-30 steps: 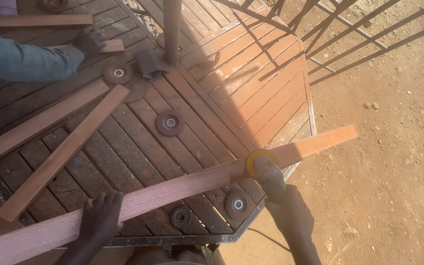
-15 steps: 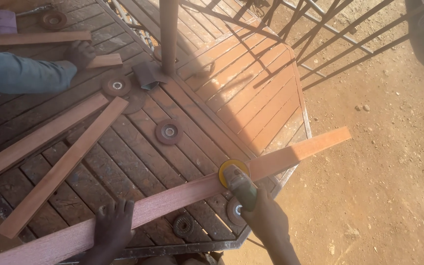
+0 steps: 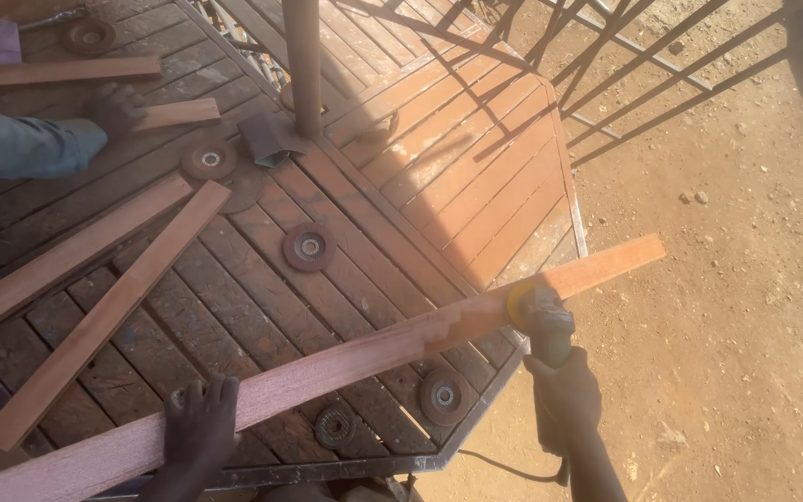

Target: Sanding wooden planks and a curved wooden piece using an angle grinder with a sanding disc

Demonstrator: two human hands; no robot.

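Long reddish plank [image 3: 346, 367] lies diagonally across slatted wooden bench [image 3: 476, 177], far end overhanging dirt ground [image 3: 727, 307]. Right hand [image 3: 564, 395], grip closed round angle grinder [image 3: 543, 321], yellow disc against plank edge near bench rim. Left hand [image 3: 199, 423] presses flat on plank, fingers spread, grasping nothing. Versus half second ago: grinder and both hands in much the same places. Around: spare abrasive discs [image 3: 309, 247] on slats, two loose planks [image 3: 95, 279] left, metal post [image 3: 305, 65], another person's sleeved arm [image 3: 30, 144] at upper left

Long plank [image 3: 346, 367]: reddish-brown. Grinder [image 3: 543, 321]: grey-green, yellow disc. Loose discs [image 3: 309, 247]: dark brown, grey centres. Slatted table [image 3: 476, 186]: orange-brown, paint-flecked. Sleeve [image 3: 20, 141]: blue.
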